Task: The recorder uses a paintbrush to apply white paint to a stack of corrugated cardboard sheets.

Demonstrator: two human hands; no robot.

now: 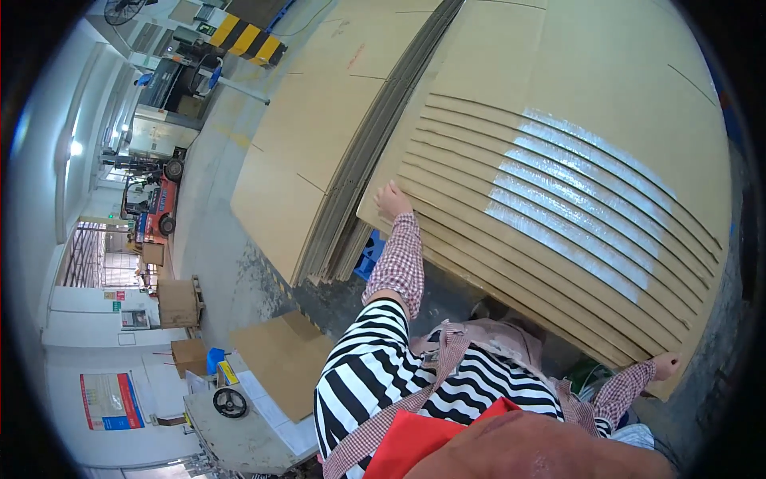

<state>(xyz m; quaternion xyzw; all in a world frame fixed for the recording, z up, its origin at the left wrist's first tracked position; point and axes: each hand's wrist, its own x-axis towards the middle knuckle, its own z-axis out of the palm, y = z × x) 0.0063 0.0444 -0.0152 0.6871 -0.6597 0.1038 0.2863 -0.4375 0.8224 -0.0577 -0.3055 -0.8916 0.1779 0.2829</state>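
Note:
Brown cardboard sheets lie fanned in overlapping steps in front of me, their long edges forming a row of parallel lines. A glossy whitish patch runs in strips across the exposed edges. At the left end of the fan, my left hand is closed on the sheet edges, fingers on top, thumb hidden. My right hand grips the near right corner of the sheets; its fingers are partly hidden. Both forearms wear checked sleeves.
Left of the fan stands a tall stack of flat cardboard, with a blue pallet low beside it. A worktable holding a cardboard sheet is at lower left. Farther off are a red forklift and a yellow-black striped barrier.

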